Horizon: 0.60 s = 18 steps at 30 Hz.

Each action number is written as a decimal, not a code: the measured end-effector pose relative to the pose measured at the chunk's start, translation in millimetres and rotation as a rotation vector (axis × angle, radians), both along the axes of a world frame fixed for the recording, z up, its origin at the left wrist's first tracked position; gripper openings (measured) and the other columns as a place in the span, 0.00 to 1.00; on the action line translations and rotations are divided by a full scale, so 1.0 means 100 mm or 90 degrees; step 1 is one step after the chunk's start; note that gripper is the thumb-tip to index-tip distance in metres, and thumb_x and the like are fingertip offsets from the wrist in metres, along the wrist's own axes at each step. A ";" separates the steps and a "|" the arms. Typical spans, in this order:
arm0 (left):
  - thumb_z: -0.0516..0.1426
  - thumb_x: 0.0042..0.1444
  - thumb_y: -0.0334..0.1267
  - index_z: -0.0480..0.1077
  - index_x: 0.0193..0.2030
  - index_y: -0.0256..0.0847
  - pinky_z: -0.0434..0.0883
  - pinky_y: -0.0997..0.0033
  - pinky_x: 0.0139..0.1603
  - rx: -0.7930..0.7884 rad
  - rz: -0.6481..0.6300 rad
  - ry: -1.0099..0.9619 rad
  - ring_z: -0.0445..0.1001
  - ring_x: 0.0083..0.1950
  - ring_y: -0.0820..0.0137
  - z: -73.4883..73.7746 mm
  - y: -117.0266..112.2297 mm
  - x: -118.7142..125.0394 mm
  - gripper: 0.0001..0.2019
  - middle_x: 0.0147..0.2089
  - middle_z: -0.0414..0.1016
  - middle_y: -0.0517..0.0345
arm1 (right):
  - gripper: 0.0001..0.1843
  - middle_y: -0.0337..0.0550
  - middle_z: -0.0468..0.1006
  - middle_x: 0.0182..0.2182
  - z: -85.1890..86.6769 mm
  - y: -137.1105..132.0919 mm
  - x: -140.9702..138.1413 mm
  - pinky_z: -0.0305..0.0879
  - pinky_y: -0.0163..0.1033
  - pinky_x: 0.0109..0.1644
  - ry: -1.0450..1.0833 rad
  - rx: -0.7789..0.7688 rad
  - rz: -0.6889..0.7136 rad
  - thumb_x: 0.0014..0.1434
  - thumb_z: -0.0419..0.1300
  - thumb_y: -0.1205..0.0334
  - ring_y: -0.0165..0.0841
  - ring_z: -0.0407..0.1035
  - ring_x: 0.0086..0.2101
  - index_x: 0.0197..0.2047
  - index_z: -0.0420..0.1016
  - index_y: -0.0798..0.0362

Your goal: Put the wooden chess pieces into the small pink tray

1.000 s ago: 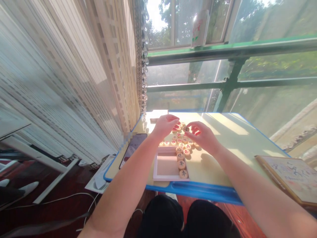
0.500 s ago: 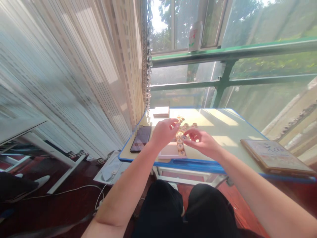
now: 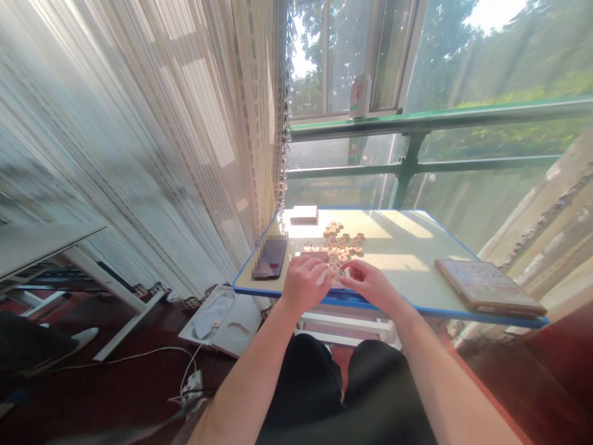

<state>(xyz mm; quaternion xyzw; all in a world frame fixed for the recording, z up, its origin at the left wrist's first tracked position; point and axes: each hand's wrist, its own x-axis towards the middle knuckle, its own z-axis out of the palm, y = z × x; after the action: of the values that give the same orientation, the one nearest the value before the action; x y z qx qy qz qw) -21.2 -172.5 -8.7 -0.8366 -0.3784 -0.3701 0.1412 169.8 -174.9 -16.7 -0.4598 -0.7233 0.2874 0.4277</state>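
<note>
Round wooden Chinese chess pieces (image 3: 343, 252) with dark characters lie loosely grouped on the table, and a short row comes toward me over a shallow box (image 3: 319, 254). My left hand (image 3: 304, 281) lies over the near left part of this box, fingers loosely stretched and slightly bent toward the row; it grips nothing visible. At the row's near end, my right hand (image 3: 367, 278) has its thumb and fingertips closed on a chess piece (image 3: 341, 272). Most of the box is hidden beneath my left hand.
The pale table (image 3: 398, 232) has a blue edge. A dark tablet (image 3: 273, 258) lies at its left, a small white box (image 3: 304, 214) at the back left, a flat framed board (image 3: 488, 285) at the right. Curtains hang on the left; a can (image 3: 360, 97) stands behind the railing.
Both hands have come down and nearer to me, to the row's near end. The right hand has brought a piece along in its fingertips. The view has shifted slightly.
</note>
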 end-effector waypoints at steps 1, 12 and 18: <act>0.54 0.55 0.37 0.75 0.35 0.41 0.65 0.60 0.46 0.003 0.007 0.007 0.72 0.40 0.65 -0.02 -0.01 -0.01 0.09 0.36 0.78 0.54 | 0.15 0.34 0.64 0.22 -0.01 0.00 0.00 0.57 0.35 0.28 -0.011 0.008 -0.004 0.51 0.60 0.52 0.28 0.58 0.24 0.39 0.73 0.53; 0.54 0.57 0.38 0.75 0.35 0.44 0.63 0.61 0.46 -0.001 -0.080 0.063 0.72 0.41 0.67 -0.08 0.00 -0.05 0.08 0.39 0.79 0.58 | 0.16 0.39 0.69 0.26 -0.07 0.02 -0.02 0.59 0.35 0.27 -0.095 0.053 -0.004 0.51 0.61 0.51 0.29 0.60 0.24 0.39 0.75 0.52; 0.52 0.60 0.39 0.76 0.39 0.43 0.66 0.64 0.46 -0.060 -0.119 0.066 0.74 0.40 0.68 -0.08 0.00 -0.07 0.11 0.36 0.80 0.55 | 0.15 0.36 0.67 0.20 -0.03 -0.01 -0.01 0.57 0.35 0.25 -0.115 0.056 -0.014 0.53 0.58 0.53 0.29 0.59 0.22 0.39 0.77 0.53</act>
<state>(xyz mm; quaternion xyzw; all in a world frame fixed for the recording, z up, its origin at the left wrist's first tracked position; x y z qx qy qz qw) -27.7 -172.1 -17.1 -0.8918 -0.3082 -0.3198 0.0862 168.8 -176.2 -20.1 -0.4723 -0.7657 0.2085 0.3837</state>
